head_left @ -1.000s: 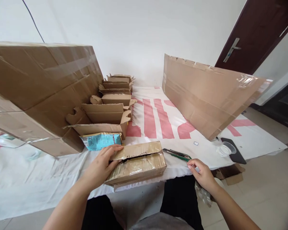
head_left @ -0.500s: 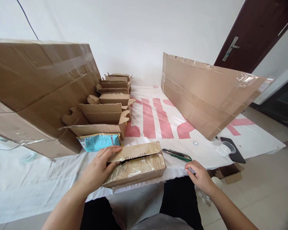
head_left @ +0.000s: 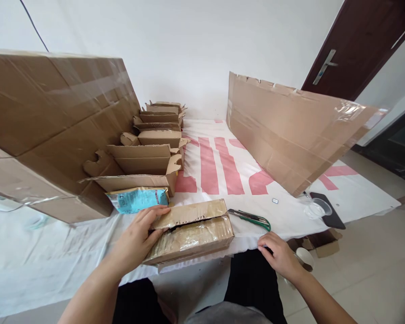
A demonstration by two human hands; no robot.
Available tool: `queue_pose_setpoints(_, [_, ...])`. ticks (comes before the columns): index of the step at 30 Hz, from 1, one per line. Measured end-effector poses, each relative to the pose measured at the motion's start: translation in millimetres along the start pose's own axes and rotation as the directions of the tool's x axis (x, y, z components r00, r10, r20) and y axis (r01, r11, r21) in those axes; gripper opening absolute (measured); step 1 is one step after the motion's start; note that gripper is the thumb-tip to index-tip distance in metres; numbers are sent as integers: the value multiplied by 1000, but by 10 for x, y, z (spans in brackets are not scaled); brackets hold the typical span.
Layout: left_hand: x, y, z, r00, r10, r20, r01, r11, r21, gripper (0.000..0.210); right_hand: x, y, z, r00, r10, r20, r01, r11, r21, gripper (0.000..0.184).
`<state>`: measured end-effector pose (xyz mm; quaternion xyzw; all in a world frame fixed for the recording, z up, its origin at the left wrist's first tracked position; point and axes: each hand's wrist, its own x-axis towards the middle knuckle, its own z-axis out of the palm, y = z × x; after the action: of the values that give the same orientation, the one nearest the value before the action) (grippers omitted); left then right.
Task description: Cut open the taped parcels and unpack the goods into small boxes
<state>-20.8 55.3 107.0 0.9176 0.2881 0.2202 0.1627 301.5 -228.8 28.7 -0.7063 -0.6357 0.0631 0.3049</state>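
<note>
A narrow cardboard box (head_left: 192, 238) with shiny tape lies at the table's front edge, a dark gap running along its slit top. My left hand (head_left: 140, 236) grips its left end, fingers over the top flap and thumb by the gap. Right of the box, a green utility knife (head_left: 253, 219) lies on the cloth, its blade end touching or close to the box corner. My right hand (head_left: 278, 256) is just below the knife handle, at the table edge, apart from it. Its fingers are curled in, with nothing seen in them.
Several open cardboard boxes (head_left: 135, 180) stand in a row behind a blue packet (head_left: 137, 199). A large carton (head_left: 64, 103) rises at left, a cardboard panel (head_left: 290, 130) at right. A clear plastic cup (head_left: 317, 208) and a dark flat pad (head_left: 327, 211) lie right.
My right hand has moved slightly down and left, away from the knife handle. My left hand and the box have stayed in place.
</note>
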Motion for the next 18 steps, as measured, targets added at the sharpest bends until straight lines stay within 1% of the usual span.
queue_pose_setpoints(8, [-5,2,-1,1000,-1,0,1,1000,9,36,36,-13,-41,993,-15,-114,15,1000,0,13])
queue_pose_setpoints(11, [-10,-3,1,1000,-2,0,2,1000,6,36,36,7,-28,990,-23,-140,22,1000,-10,12])
queue_pose_setpoints(14, [-11,-13,5,1000,-2,3,2,1000,0,36,29,25,0,992,-39,-123,37,999,-21,14])
queue_pose_setpoints(18, [-7,-17,3,1000,-1,10,1,1000,-2,36,5,32,47,996,-64,-59,62,998,-29,16])
